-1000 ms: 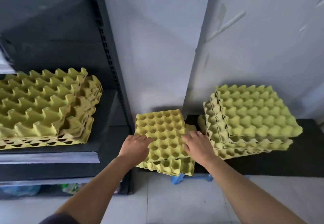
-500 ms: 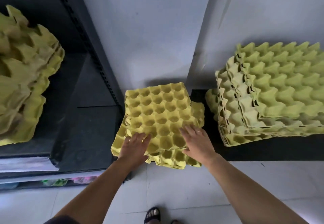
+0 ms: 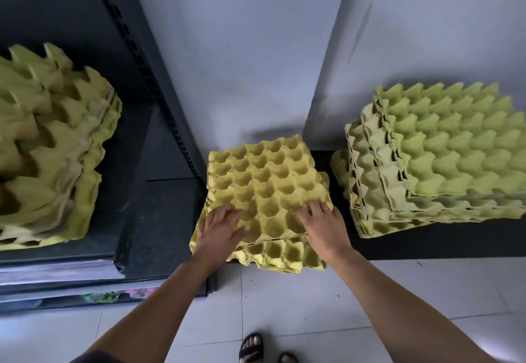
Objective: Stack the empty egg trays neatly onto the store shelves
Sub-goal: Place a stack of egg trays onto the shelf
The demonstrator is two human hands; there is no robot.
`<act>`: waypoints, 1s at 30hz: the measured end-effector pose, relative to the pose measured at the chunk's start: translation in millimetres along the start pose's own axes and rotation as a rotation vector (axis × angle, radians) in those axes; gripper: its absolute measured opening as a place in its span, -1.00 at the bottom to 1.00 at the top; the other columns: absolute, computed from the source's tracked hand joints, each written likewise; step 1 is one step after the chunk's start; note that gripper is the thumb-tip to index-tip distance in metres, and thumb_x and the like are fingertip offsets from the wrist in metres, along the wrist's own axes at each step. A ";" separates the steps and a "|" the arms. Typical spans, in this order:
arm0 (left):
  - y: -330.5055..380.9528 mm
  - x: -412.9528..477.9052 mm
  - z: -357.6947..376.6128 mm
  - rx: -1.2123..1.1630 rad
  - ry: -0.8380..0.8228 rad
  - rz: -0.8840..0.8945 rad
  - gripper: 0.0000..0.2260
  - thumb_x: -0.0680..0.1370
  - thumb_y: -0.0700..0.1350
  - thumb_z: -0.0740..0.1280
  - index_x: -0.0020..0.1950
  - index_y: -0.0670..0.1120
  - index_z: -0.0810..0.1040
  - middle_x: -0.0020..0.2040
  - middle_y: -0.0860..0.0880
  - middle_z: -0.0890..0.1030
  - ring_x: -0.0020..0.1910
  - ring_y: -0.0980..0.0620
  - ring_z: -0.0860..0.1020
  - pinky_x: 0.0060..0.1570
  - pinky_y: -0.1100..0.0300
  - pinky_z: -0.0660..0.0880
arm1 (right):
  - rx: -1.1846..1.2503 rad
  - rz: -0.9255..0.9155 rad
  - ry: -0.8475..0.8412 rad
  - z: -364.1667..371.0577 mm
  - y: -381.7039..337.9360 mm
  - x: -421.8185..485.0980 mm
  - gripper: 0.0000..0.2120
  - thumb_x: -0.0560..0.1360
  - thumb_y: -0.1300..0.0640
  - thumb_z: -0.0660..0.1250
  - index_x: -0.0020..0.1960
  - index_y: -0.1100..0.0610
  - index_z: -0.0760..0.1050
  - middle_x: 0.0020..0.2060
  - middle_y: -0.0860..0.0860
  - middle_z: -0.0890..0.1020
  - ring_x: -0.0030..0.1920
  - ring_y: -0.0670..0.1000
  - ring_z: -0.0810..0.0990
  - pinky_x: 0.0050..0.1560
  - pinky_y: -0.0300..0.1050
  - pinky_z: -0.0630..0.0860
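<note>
Step in hand: gathering the middle tray stack (image 3: 264, 186), near the shelf post (image 3: 159, 98). Left hand (image 3: 220, 230) and right hand (image 3: 324, 227) lie flat on top, fingers spread, not clamped. Next: grip near edges, lift to left shelf (image 3: 159, 214).

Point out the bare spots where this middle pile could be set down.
Bare shelf board lies between the left stack and the slotted upright. The black ledge is bare before the right stack. Both hands crowd the middle pile.
</note>
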State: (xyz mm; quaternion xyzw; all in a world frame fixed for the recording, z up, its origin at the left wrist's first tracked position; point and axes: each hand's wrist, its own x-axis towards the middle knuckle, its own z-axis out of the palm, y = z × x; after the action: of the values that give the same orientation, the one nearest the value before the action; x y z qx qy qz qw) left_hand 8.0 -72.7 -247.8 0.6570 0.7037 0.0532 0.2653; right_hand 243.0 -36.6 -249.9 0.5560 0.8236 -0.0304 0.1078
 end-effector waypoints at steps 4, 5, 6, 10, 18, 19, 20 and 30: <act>27.3 -15.2 -39.2 -0.125 0.136 -0.090 -0.55 0.56 0.06 0.24 0.44 0.08 0.25 0.47 -0.03 0.07 0.43 -0.09 0.08 0.36 -0.12 0.12 | 0.001 0.090 0.072 -40.3 2.6 -28.0 -0.37 0.10 0.24 0.60 0.13 0.06 0.53 -0.03 0.14 0.57 -0.05 0.18 0.62 -0.14 0.16 0.58; 32.6 -17.9 -46.6 -0.123 0.138 -0.089 -0.53 0.56 0.07 0.23 0.45 0.09 0.22 0.48 -0.02 0.03 0.44 -0.10 0.05 0.36 -0.13 0.11 | -0.002 0.106 0.095 -48.7 4.1 -33.2 -0.35 0.05 0.24 0.62 0.10 0.06 0.54 -0.05 0.13 0.57 -0.09 0.16 0.62 -0.18 0.14 0.59; 38.7 -21.2 -56.2 -0.139 0.139 -0.088 -0.50 0.56 0.10 0.23 0.46 0.09 0.18 0.49 -0.02 0.01 0.45 -0.10 0.02 0.36 -0.14 0.11 | -0.001 0.118 0.117 -59.6 6.1 -39.2 -0.34 0.03 0.24 0.63 0.09 0.06 0.54 -0.06 0.13 0.58 -0.10 0.15 0.63 -0.21 0.13 0.59; 57.7 -32.2 -90.7 -0.325 0.149 -0.116 -0.30 0.51 0.11 0.31 0.52 0.05 0.00 0.47 -0.06 0.04 0.43 -0.16 0.14 0.32 -0.14 0.22 | 0.019 0.168 0.190 -98.4 14.1 -60.6 -0.32 0.04 0.23 0.64 0.13 0.05 0.52 -0.04 0.11 0.57 -0.09 0.14 0.62 -0.22 0.12 0.60; 72.2 -79.7 -132.4 -0.640 0.191 -0.186 -0.49 0.48 -0.17 0.38 0.39 -0.05 0.30 0.13 -0.03 0.51 0.08 -0.03 0.49 0.06 0.08 0.47 | 0.056 0.150 0.336 -148.8 9.0 -101.6 -0.30 0.01 0.19 0.66 0.12 0.06 0.54 -0.03 0.12 0.61 -0.13 0.13 0.64 -0.14 0.14 0.60; 72.3 -91.5 -136.2 -0.642 0.232 -0.180 -0.51 0.47 -0.20 0.37 0.37 -0.06 0.32 0.10 -0.03 0.52 0.04 -0.02 0.50 0.00 0.12 0.45 | 0.058 0.121 0.335 -153.7 4.9 -107.8 -0.33 0.08 0.14 0.65 0.16 0.04 0.53 0.02 0.11 0.60 -0.09 0.11 0.64 -0.08 0.13 0.59; 72.1 -101.5 -139.5 -0.636 0.272 -0.172 -0.51 0.47 -0.23 0.36 0.37 -0.06 0.33 0.10 -0.05 0.54 0.02 -0.02 0.50 -0.04 0.14 0.44 | 0.067 0.098 0.348 -156.7 1.5 -113.1 -0.36 0.16 0.10 0.62 0.21 0.02 0.51 0.07 0.10 0.60 -0.05 0.09 0.64 -0.03 0.12 0.58; 48.4 -275.0 -140.8 -0.663 0.575 -0.283 -0.46 0.52 -0.22 0.33 0.47 -0.04 0.25 -0.09 -0.06 0.51 -0.11 -0.02 0.46 -0.10 0.19 0.37 | 0.094 -0.178 0.606 -172.4 -60.3 -202.5 -0.25 -0.06 0.11 0.70 0.10 0.09 0.59 -0.07 0.10 0.62 -0.29 0.08 0.65 -0.17 0.13 0.58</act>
State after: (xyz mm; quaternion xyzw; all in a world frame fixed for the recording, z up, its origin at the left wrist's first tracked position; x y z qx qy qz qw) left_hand -12.1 -289.8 -23.6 0.3927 0.7766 0.4185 0.2598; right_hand 235.2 -214.4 -43.2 0.4700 0.8612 0.0896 -0.1713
